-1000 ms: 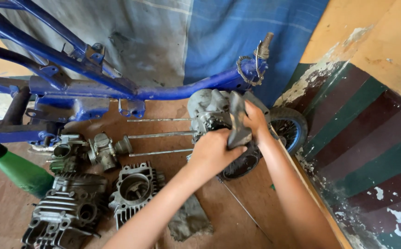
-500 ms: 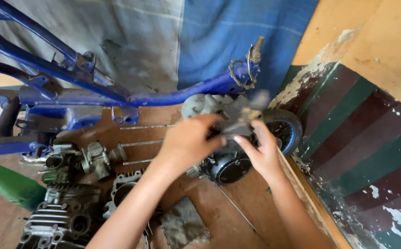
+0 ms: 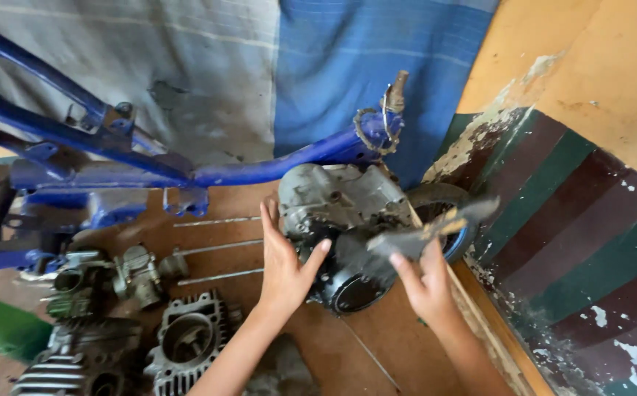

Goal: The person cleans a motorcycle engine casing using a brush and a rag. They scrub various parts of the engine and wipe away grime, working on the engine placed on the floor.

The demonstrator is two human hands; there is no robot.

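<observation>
At centre of brown board floor (image 3: 406, 345), against the foot of the striped wall: grimy grey metal engine block with round black side cover (image 3: 340, 220), stood on edge, cover facing 6 o'clock. Left hand (image 3: 283, 268) spread flat, fingers pressed against the block's 9 o'clock flank, thumb hooked toward the cover; apparently bracing the casing so it stays upright. Right hand (image 3: 425, 282) at the block's 4 o'clock, pinching a flat dark grey scrap, rag or gasket-like, blurred (image 3: 425, 231), held just off the casing's 3 o'clock face. Small black tyre (image 3: 447, 213) wedged behind the block at 2 o'clock. Blue tubular steel frame (image 3: 186, 172) lying across 9 to 12 o'clock, one end above the block. Finned grey cylinder (image 3: 186, 345) and a cluster of carburettor parts (image 3: 131, 275) laid out at 8 o'clock, well apart from both hands. Three thin metal rods (image 3: 216, 249) side by side between frame and cylinder.
</observation>
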